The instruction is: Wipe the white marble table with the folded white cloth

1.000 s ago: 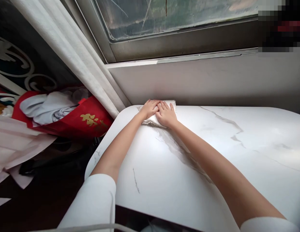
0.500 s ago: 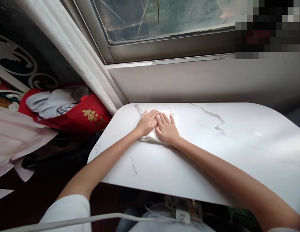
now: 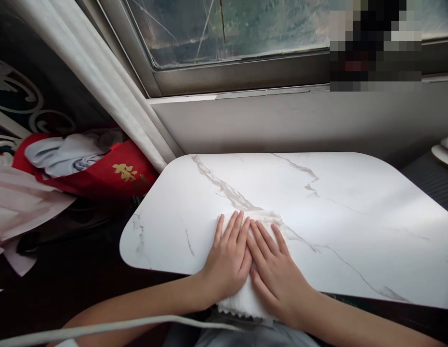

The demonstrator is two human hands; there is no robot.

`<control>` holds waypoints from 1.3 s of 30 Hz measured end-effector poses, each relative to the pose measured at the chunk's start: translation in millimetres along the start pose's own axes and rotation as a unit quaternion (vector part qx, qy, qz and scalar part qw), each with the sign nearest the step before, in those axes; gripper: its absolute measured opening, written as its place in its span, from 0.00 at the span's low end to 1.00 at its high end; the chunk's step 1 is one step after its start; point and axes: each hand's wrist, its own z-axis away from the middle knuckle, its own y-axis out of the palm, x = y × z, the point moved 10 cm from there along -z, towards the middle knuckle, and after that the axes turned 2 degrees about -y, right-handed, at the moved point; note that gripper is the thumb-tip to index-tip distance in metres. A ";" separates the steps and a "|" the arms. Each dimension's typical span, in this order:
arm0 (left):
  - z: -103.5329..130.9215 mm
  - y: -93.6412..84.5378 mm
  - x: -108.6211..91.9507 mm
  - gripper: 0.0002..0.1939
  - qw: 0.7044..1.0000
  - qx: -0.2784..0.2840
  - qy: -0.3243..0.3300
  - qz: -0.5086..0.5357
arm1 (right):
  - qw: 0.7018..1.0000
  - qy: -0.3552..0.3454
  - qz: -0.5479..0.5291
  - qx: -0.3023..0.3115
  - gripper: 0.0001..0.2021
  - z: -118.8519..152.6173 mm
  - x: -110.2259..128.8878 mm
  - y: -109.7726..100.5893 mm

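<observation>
A white cloth (image 3: 245,296) lies flat on the marble-patterned tabletop (image 3: 166,207), its scalloped near edge reaching the table's front edge. Pressed on its left part is my left hand (image 3: 227,258), fingers stretched forward. My right hand (image 3: 276,270) rests flat on the right part, fingers spread. The two hands touch at the index fingers and thumbs. Much of the cloth is hidden under the palms; its far edge shows just beyond the fingertips.
To the left, a red bag (image 3: 97,176) holds grey-white fabric (image 3: 68,154) beside a pale curtain (image 3: 97,82). A window (image 3: 245,38) is beyond the table. A white cable (image 3: 137,323) crosses the lower left foreground. A dark seat (image 3: 431,180) stands at right.
Both hands have slid the cloth from the far part of the tabletop back toward me, to the front edge. The view has shifted slightly to the right.
</observation>
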 end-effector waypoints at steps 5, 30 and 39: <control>-45.6 7.6 7.3 0.28 0.999 0.030 -0.011 0.019 | 0.998 0.060 0.014 0.017 0.29 -15.5 -49.5 -1.9; -271.7 35.5 92.0 0.26 0.997 -0.014 -0.070 0.002 | 0.973 0.209 0.080 -0.061 0.29 -144.2 -255.6 -25.7; -213.4 32.1 42.7 0.26 0.999 -0.016 -0.052 -0.006 | 0.974 0.192 0.118 -0.021 0.29 -84.7 -207.3 -23.4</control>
